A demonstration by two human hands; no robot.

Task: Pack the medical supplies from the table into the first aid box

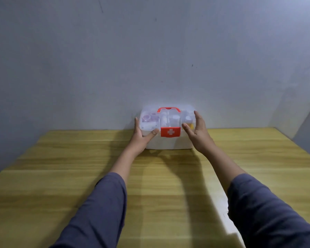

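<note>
From the head camera, the first aid box (167, 130) sits at the far edge of the wooden table (61, 167), against the grey wall (150, 51), with its clear lid down and its red latch (170, 131) facing the person. Supplies show through the lid, and no loose items lie on the table around the box, so packing looks essentially finished. The left hand (141, 134) presses on the box's left front corner, fingers spread, not clenched. The right hand (198, 129), open-palmed, hovers just beside the box's right end; contact is unclear.
</note>
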